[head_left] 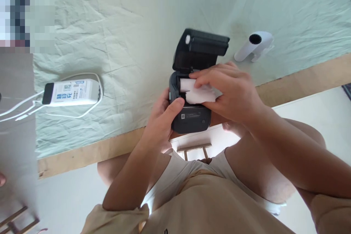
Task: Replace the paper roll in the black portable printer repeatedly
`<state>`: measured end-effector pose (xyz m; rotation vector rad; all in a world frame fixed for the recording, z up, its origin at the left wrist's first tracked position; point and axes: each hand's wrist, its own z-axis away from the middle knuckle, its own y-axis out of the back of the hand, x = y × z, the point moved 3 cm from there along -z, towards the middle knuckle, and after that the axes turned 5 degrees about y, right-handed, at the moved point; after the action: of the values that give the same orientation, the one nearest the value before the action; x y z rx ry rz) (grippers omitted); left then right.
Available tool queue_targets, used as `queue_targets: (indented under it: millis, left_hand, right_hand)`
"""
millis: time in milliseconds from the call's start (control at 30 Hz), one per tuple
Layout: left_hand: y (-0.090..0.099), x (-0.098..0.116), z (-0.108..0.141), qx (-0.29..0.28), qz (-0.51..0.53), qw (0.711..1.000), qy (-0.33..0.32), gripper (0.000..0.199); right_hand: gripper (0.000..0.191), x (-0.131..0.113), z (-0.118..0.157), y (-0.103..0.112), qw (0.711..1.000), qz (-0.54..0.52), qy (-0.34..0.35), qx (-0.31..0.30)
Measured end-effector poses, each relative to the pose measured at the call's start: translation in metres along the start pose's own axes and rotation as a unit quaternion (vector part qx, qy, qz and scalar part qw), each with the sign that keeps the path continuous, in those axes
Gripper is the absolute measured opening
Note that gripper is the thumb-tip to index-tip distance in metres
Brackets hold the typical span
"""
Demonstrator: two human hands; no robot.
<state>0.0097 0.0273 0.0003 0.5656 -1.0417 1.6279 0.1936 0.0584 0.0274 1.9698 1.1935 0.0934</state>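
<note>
A small black label printer (191, 120) is held near the table's front edge, its lid (201, 45) swung up and a roller showing along the lid's edge. My left hand (165, 117) grips the printer's left side, with the thumb over the rim. Inside the open compartment lies a white paper roll (187, 85), and a loose flap of its paper hangs toward me. The fingers of my right hand (227, 87) are closed on the roll and its paper from the right. Part of the roll is hidden under those fingers.
A pale green cloth (131, 44) covers the table, with a wooden edge (109, 146) in front. A white power strip (72, 93) with cables lies left. To the right stands a white cylindrical device (251, 45). Another person, blurred out, is at the far left.
</note>
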Motion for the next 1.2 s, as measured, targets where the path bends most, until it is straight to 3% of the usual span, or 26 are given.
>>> queue_targets:
  millis: [267,400,467,533,633,700,767,833,1000,1200]
  left_hand:
    - [0.001,-0.002,-0.003,-0.013,0.034,0.999,-0.017,0.036]
    - [0.004,-0.002,-0.004,-0.034,0.021,0.999,-0.008,0.042]
    - [0.004,-0.002,-0.002,-0.039,0.0,0.999,0.01,0.048]
    - [0.004,-0.001,-0.001,-0.035,-0.014,0.999,0.017,0.055]
    - [0.005,-0.001,-0.001,-0.034,-0.023,0.999,0.013,0.057]
    - [0.006,-0.002,-0.002,-0.029,-0.034,0.999,0.004,0.059]
    - [0.008,-0.003,-0.003,-0.021,-0.051,0.998,-0.015,0.07]
    - [0.009,-0.003,-0.005,-0.021,-0.071,0.997,-0.038,0.082]
    - [0.011,-0.005,-0.009,-0.022,-0.097,0.994,-0.045,0.091]
    - [0.013,-0.007,-0.009,-0.04,-0.063,0.996,-0.048,0.095]
  right_hand:
    - [0.02,-0.011,0.005,0.008,0.999,-0.041,0.026,0.009]
    - [0.013,-0.024,0.012,0.003,0.995,-0.069,0.067,-0.036]
    - [0.018,-0.026,0.013,0.002,0.993,-0.086,0.074,-0.04]
    - [0.029,-0.022,0.012,0.005,0.992,-0.109,0.061,0.001]
    - [0.008,-0.005,0.013,0.014,0.987,-0.1,-0.006,0.129]
    - [0.033,0.009,0.015,0.014,0.982,-0.094,-0.068,0.151]
    - [0.057,0.02,0.018,0.008,0.981,-0.125,-0.103,0.107]
    - [0.065,0.026,0.021,0.001,0.978,-0.168,-0.108,0.059]
    - [0.052,0.026,0.024,0.0,0.962,-0.224,-0.135,0.078]
    - [0.051,0.018,0.025,-0.007,0.95,-0.241,-0.186,-0.063]
